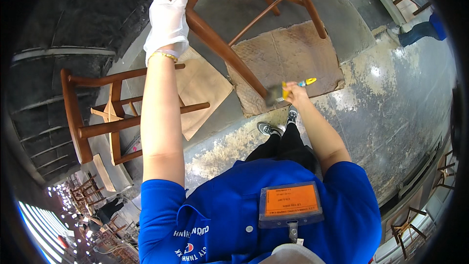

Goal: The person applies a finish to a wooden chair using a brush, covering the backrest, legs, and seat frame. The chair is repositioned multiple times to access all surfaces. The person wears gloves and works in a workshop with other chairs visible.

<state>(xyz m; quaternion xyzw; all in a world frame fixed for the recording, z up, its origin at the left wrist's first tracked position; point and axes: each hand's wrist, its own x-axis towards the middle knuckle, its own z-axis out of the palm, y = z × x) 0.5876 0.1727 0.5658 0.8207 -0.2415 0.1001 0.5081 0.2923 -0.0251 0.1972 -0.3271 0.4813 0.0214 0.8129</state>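
Note:
A brown wooden chair frame [224, 51] stands tilted in front of me, its legs pointing in different directions. My left hand [168, 17], in a thin white glove, is wrapped around its upper part. In my bare right hand [294, 93] is a paintbrush [309, 81] with a yellow handle. Its dark bristles are at the lower end of the nearest chair leg and look slightly blurred. Whether they touch the wood I cannot tell for sure. Below the frame lies a stained brown cardboard sheet [308, 54].
Another wooden chair frame [110, 129] lies on its side at the left, by a second cardboard sheet [198, 88]. My feet [269, 128] stand on worn concrete floor [376, 112]. At the far right another person's leg [417, 35] shows. More chairs [405, 227] stand at lower right.

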